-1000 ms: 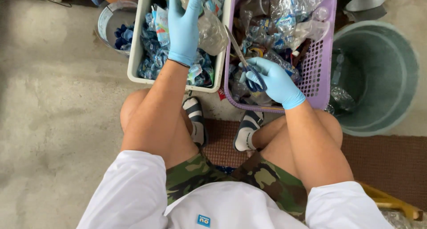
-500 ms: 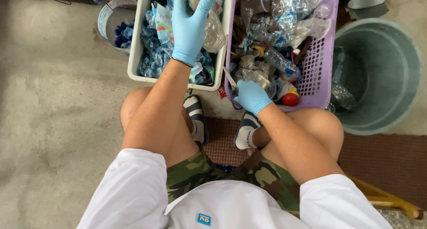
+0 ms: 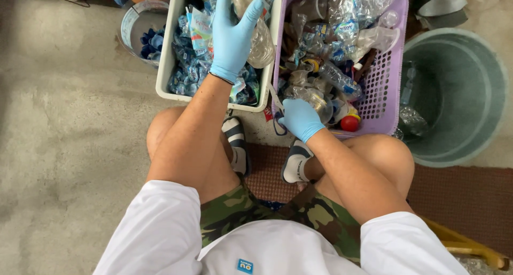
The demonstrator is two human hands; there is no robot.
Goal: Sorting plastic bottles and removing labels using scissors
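My left hand [image 3: 232, 34], in a blue glove, is wrapped around a clear plastic bottle [image 3: 263, 42] above a white basket [image 3: 163, 66] full of blue-and-white torn labels. My right hand [image 3: 302, 120], also gloved, is closed at the near rim of a purple basket [image 3: 393, 77] and grips a thin pale blade-like tool [image 3: 276, 99] that points up toward the gap between the baskets. A crushed clear bottle [image 3: 315, 97] lies just above that hand. The purple basket holds several clear plastic bottles with labels.
A large grey-green bucket [image 3: 454, 93] stands to the right with a few bottles inside. A small round tub [image 3: 140, 32] with blue caps is left of the white basket. My feet rest on a brown mat [image 3: 470, 200]. A red cap [image 3: 350, 124] lies in the purple basket's near corner.
My right hand has pulled back from the middle of the purple basket to its near rim, still gripping the thin tool. My left hand stays over the white basket with the bottle.
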